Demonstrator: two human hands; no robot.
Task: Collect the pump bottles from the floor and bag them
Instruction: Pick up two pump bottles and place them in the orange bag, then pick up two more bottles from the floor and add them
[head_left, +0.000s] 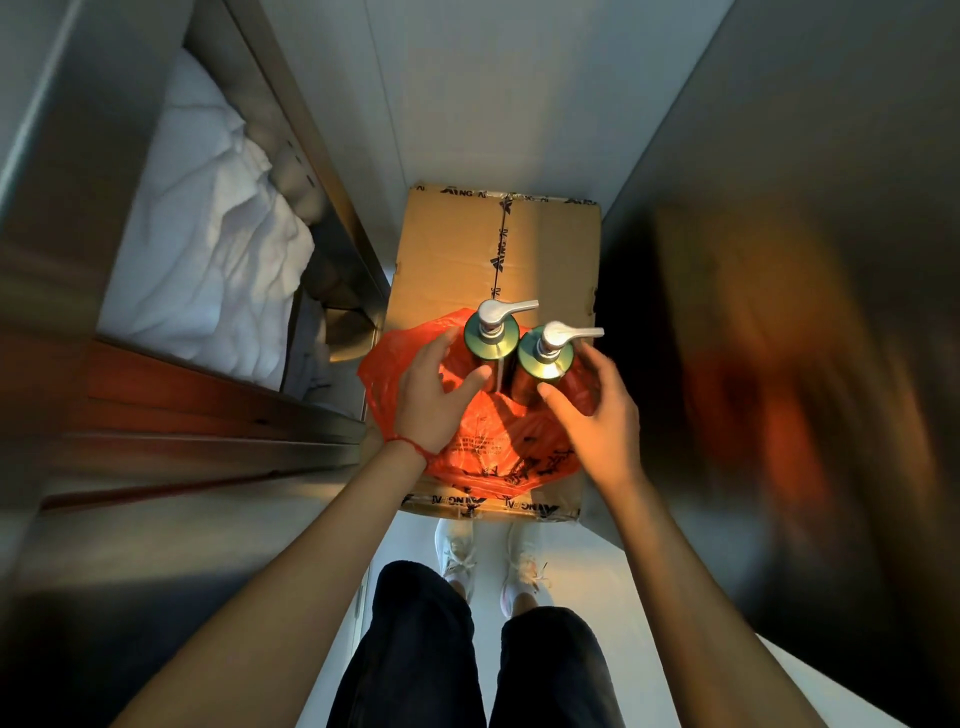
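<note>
Bottles: you have two green pump bottles standing upright and touching each other, the left bottle (491, 335) and the right bottle (545, 353), both off the floor already.
Where they stand: on the red plastic bag (493, 441), which lies spread over the cardboard box (452, 244); the bottles sit near the middle of the box top, towards its right edge.
Bag: whether the bottles are inside the bag's mouth or only resting on the plastic, you cannot tell from here; no plastic is drawn up around them.
Left hand: your left hand (428, 400) has relaxed, spread fingers, thumb against the left bottle's side, not wrapped round it.
Right hand: your right hand (597, 415) is likewise loose and spread, thumb tip by the right bottle, gripping nothing.
Done: collecting looks finished for these two; no other bottle shows on the floor (571, 561) around your feet.
Left: judging by this, you have yet to pull the bag up around the bottles and close or lift it.
</note>
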